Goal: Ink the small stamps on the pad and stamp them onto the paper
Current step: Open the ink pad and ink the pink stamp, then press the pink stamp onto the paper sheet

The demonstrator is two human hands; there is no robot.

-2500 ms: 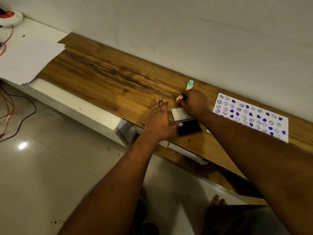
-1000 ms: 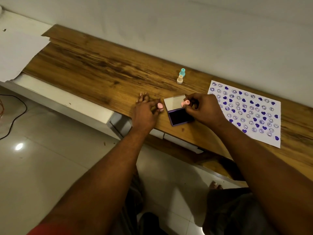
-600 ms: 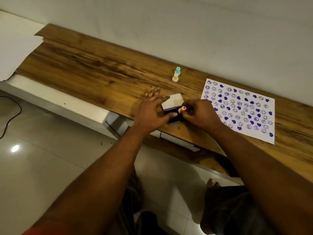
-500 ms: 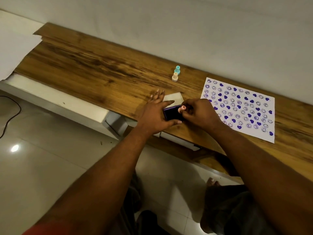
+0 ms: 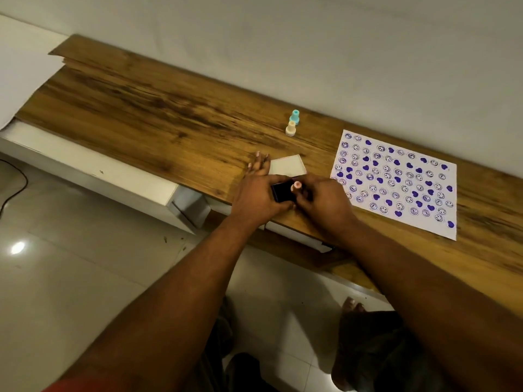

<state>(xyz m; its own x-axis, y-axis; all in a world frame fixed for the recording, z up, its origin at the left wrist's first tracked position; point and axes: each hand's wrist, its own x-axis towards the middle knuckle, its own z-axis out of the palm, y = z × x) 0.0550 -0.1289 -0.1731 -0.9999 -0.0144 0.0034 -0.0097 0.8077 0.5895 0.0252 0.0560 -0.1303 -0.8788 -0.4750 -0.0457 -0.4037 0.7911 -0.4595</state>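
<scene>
On the wooden shelf (image 5: 158,108) lies an open ink pad (image 5: 283,191) with a dark inked face and its pale lid (image 5: 287,165) folded back. My left hand (image 5: 259,198) grips the pad's left side, fingers spread. My right hand (image 5: 321,203) holds a small pink stamp (image 5: 296,186) upright, its base down on the pad's right part. To the right lies a white paper (image 5: 396,181) covered in purple smiley and heart prints. A teal stamp (image 5: 294,117) and a cream stamp (image 5: 290,128) stand behind the pad.
A white wall (image 5: 311,46) runs right behind the shelf. White sheets (image 5: 17,80) lie at the far left. Below the shelf's front edge are a white ledge (image 5: 99,176), glossy floor tiles (image 5: 70,278) and my bare foot (image 5: 351,304).
My left hand went from resting beside the pad to gripping its left side. My right hand brought the pink stamp down onto the inked face and holds it there.
</scene>
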